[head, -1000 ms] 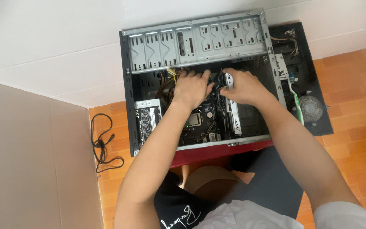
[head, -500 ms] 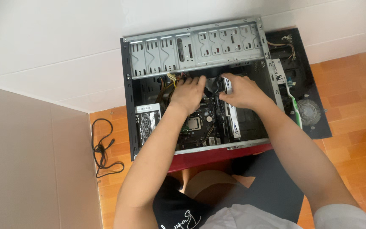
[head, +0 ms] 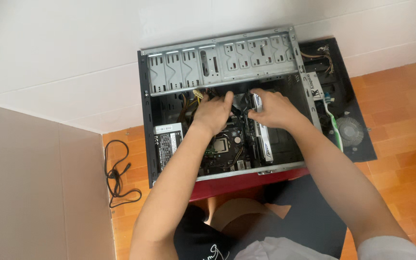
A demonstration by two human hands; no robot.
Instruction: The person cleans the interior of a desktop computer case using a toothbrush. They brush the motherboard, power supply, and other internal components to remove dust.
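Note:
An open computer case (head: 146, 120) lies on its side on the floor in front of me. Inside are a motherboard (head: 223, 144) and a long white graphics card (head: 266, 139) standing on edge. My right hand (head: 274, 109) grips the far end of that card, just below the metal drive bays (head: 222, 60). My left hand (head: 213, 113) reaches in beside it, fingers curled down near the yellow and black cables (head: 188, 103) and the board's upper edge. What those fingers hold is hidden.
A power supply (head: 168, 143) sits at the case's left end. The black side panel (head: 362, 149) lies to the right with a round fan (head: 350, 130) and a green-and-white brush (head: 333, 126) on it. A black cable (head: 116, 176) is coiled on the orange floor tiles. White wall behind.
Both hands stay at the far end of the graphics card, shifting only slightly. The view has drifted, so the case sits a little lower in the picture.

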